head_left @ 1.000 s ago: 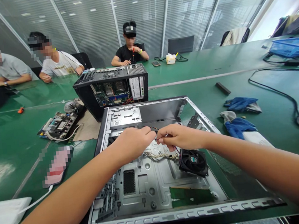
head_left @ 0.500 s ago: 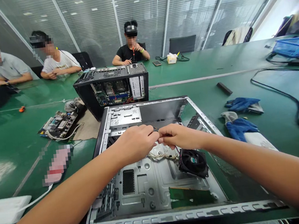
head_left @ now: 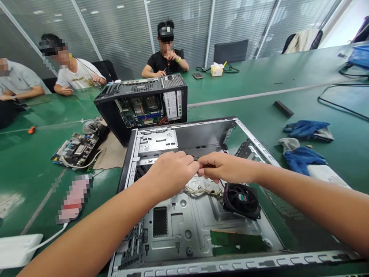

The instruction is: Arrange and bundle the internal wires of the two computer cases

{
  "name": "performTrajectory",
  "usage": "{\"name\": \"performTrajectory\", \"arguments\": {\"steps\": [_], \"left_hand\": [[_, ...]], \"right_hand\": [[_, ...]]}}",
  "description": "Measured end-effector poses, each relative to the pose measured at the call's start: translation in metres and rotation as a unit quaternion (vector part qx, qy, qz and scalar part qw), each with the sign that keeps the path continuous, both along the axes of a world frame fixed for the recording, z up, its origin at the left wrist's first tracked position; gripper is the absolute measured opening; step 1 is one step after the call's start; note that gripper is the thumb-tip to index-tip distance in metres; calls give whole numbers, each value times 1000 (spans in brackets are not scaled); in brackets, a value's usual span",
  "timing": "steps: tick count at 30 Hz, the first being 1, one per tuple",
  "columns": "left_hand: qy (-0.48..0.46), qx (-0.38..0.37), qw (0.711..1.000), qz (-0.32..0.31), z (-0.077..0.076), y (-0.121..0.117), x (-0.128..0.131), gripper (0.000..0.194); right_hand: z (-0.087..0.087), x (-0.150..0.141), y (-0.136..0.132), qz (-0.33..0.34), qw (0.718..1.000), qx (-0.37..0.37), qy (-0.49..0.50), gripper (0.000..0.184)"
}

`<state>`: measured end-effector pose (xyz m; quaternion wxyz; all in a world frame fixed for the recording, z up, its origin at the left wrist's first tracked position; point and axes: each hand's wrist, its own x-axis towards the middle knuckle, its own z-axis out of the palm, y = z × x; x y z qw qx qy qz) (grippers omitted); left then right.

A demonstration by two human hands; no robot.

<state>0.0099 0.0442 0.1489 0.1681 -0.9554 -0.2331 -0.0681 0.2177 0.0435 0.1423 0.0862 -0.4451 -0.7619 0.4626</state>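
Note:
Both hands meet above the middle of an open computer case (head_left: 199,268) lying flat on the table. My left hand (head_left: 173,173) is closed, its thumb and fingers pinching a thin dark cable. Against its fingertips, my right hand (head_left: 226,167) pinches the same cable, most of which the fingers hide. The fan cable (head_left: 222,184) runs down from my right hand to a black case fan (head_left: 241,199) resting inside the case. Beneath the hands lies a twisted pale cable bundle (head_left: 202,192). Green memory sticks (head_left: 234,239) lie on the case floor near the front.
Behind stands an upright computer case (head_left: 108,116). A motherboard (head_left: 77,150) and a phone (head_left: 74,197) wired to a white power bank (head_left: 12,251) lie left. Blue gloves (head_left: 301,154), a dark bar (head_left: 283,108) and a black cable (head_left: 361,114) lie right. Several people sit opposite.
The view has shifted slightly, so everything sits a little farther right. My hands keep the same pinch on the cable. One person across the table has raised a hand.

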Motion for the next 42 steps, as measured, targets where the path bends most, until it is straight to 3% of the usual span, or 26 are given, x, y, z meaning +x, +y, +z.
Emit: {"name": "performTrajectory", "arguments": {"steps": [12,23,35,42], "left_hand": [[14,-5,1000,-3,0,3,-1,14],[-1,-8,1000,6,0,-3,6,9],[24,-49,998,15,-2,0,7,12],[24,-66,997,25,-5,-1,9,8]], "right_hand": [[-2,-2,-1,24,998,60,-27,16],[-4,-2,3,19,1000,23,-2,10],[-5,-5,0,20,995,89,-32,16],[-4,-6,1,22,995,83,-54,14]]}}
